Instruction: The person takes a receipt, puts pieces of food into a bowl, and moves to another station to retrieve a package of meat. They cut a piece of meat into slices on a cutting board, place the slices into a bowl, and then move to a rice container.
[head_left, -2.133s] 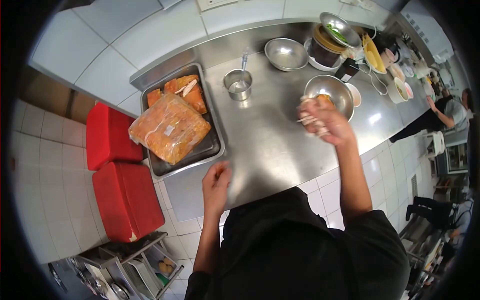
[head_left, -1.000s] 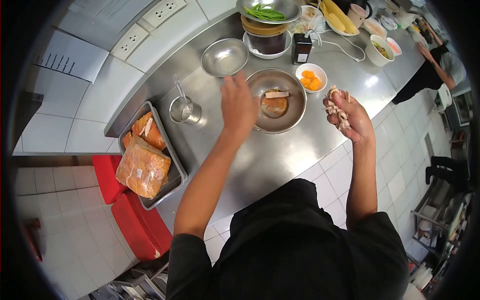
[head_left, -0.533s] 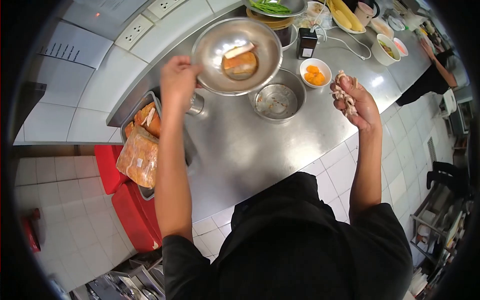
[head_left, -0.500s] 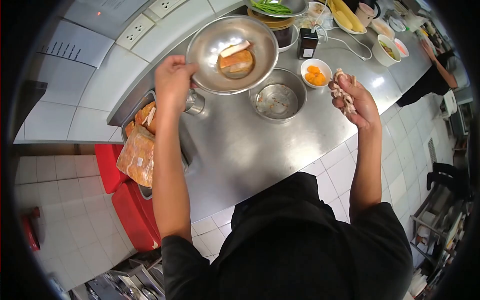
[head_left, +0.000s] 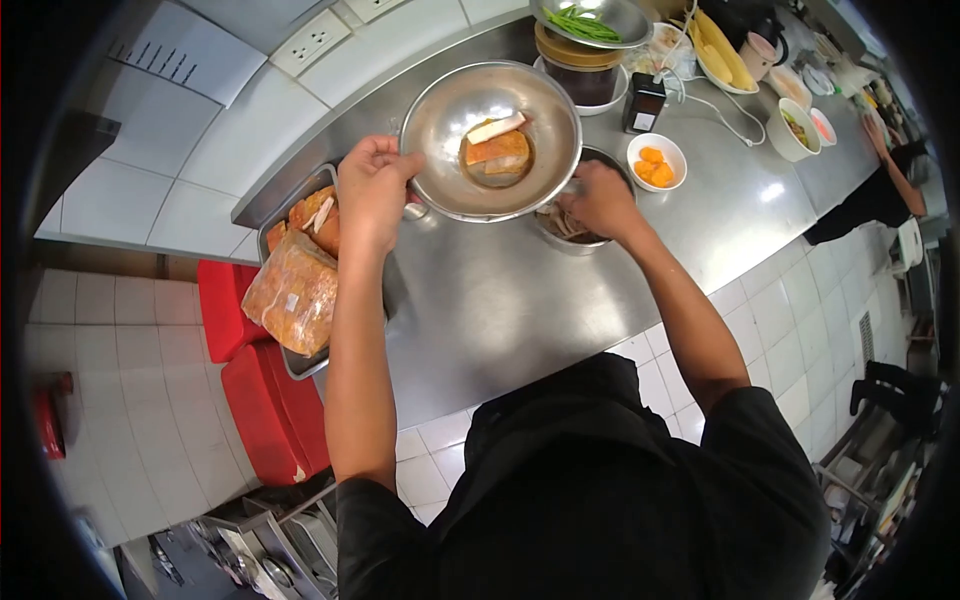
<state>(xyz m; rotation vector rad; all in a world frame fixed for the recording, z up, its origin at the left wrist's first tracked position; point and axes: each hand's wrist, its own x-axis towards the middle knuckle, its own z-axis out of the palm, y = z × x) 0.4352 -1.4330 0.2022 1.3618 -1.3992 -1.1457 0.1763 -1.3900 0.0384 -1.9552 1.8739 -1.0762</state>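
My left hand [head_left: 378, 190] pinches the left rim of a shallow steel bowl [head_left: 430, 130], held up over the counter. Inside that bowl lie orange-brown slabs of food [head_left: 498, 150] and one pale strip [head_left: 497, 128] in a little liquid. My right hand [head_left: 602, 200] reaches down into a round metal pan [head_left: 622, 172], partly covered by the bowl. Pale meat-like strips [head_left: 562, 222] lie in the pan under my right fingers, whose tips are hidden. Just right of the pan stands a small white bowl [head_left: 680, 165] with orange pieces [head_left: 654, 168].
At the left, a metal tray [head_left: 330, 180] holds wrapped orange-brown food [head_left: 293, 290]. Behind are a bowl of green beans [head_left: 582, 26], a black device [head_left: 643, 103] with a white cable and a dish of yellow pieces [head_left: 722, 50]. Another person's arm [head_left: 893, 168] rests at the counter's far right.
My right hand has moved left and down into the round pan with the meat-like strips, which now lie there. My left hand still holds the steel bowl, slightly lower and further right in view.
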